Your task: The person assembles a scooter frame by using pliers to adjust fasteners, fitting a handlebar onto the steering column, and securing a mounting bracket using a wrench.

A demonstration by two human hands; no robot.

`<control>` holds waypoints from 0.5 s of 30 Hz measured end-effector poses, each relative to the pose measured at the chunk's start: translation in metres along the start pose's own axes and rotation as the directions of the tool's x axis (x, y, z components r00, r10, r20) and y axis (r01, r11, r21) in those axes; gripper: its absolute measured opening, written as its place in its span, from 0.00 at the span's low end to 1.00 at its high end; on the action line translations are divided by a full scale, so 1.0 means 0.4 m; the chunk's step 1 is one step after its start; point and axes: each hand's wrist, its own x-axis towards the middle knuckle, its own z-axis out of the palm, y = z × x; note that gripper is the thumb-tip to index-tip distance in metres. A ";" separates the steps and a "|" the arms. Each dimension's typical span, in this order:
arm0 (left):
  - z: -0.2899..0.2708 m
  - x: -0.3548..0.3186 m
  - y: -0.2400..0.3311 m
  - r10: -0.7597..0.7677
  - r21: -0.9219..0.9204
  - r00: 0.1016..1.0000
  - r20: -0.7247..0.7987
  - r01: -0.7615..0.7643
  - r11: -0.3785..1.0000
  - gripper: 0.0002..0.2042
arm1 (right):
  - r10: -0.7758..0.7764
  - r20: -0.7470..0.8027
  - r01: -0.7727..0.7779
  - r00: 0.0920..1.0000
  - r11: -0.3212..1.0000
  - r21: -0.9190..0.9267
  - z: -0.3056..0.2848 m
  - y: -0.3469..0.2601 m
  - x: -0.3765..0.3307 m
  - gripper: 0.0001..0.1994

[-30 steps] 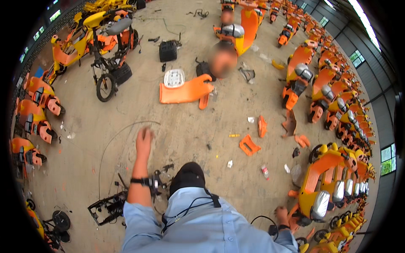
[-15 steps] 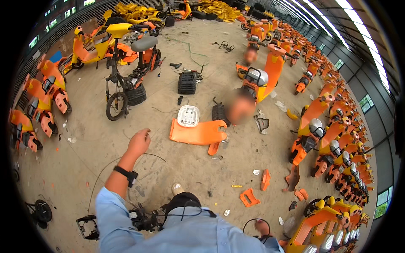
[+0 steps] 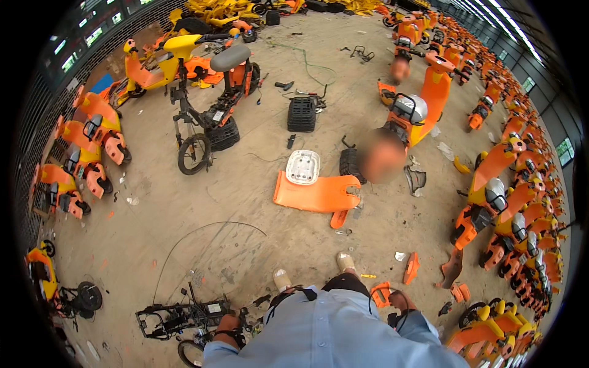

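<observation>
My left hand (image 3: 228,322), with a black wristband behind it, hangs low near my left side. It looks close to a stripped black scooter frame (image 3: 178,319) on the floor, though touching or apart I cannot tell. At my right hip hangs my right hand (image 3: 402,300), above an orange plastic part (image 3: 381,294). Fingers of both hands are too small and foreshortened to read. Ahead of my feet lies an orange scooter panel (image 3: 313,192) with a white tray-like part (image 3: 303,167) resting on its far edge.
A partly stripped scooter (image 3: 218,113) stands ahead left, near a black crate (image 3: 302,115). An orange and yellow scooter (image 3: 423,104) stands ahead right. Rows of scooters (image 3: 521,184) fill the right side. A thin cable (image 3: 202,228) curves over the concrete; orange scraps (image 3: 411,268) lie right.
My left arm has dropped from its forward reach to my side. My right hand shows higher in the picture. The view has shifted, and both shoes and more of the stripped frame now show.
</observation>
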 end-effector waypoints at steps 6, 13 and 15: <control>-0.091 0.123 0.214 -0.828 -0.970 0.561 -0.010 0.195 0.144 0.15 | -0.433 0.297 0.525 0.851 0.707 -0.474 -0.275 0.140 0.499 0.16; -0.190 0.092 0.552 -0.739 -0.867 0.622 0.258 0.486 0.107 0.16 | -0.566 -0.262 0.614 0.782 0.770 0.170 -0.490 -0.522 0.550 0.18; -0.201 0.077 0.595 -0.617 -0.792 0.734 0.283 0.542 0.282 0.18 | -0.587 -0.268 0.643 0.764 0.731 0.229 -0.531 -0.563 0.560 0.18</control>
